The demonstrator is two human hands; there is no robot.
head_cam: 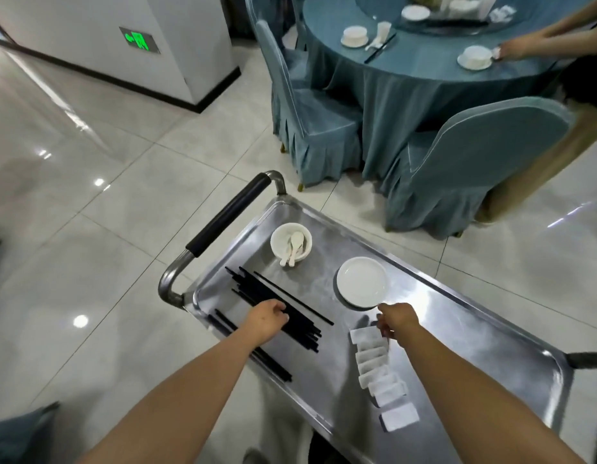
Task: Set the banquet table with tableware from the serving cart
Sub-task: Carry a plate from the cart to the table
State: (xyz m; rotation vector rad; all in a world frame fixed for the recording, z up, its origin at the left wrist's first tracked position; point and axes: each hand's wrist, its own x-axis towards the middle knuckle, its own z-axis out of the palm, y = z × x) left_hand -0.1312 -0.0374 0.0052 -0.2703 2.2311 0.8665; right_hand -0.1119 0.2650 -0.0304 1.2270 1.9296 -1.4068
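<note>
Stainless steel serving cart (457, 333) nearest, with a black-padded push handle (228, 217) at its left end. On its top, closest, a row of white wrapped packets (379, 373) overlapping one another. Right hand (396, 319) at the far end of this row, fingers curled down upon the first packet, seemingly pinching it, though grip partly hidden by the hand itself. Left hand (268, 318) over a loose pile of black chopsticks (277, 306), fingers bent around several of them. Just beyond the right hand, a white plate (362, 283), close to the knuckles but apart from them. Farther, near the handle, a white bowl (291, 242) with white spoons (295, 247) leaning out over its rim. Beyond the cart, grey tiled floor (106, 169) and two chairs in blue-green covers (471, 165). Farthest, a round banquet table (424, 82) in the same cloth, partly set with white bowls on saucers (354, 36), and another person's hand (511, 48) touching a cup (477, 54) there.
</note>
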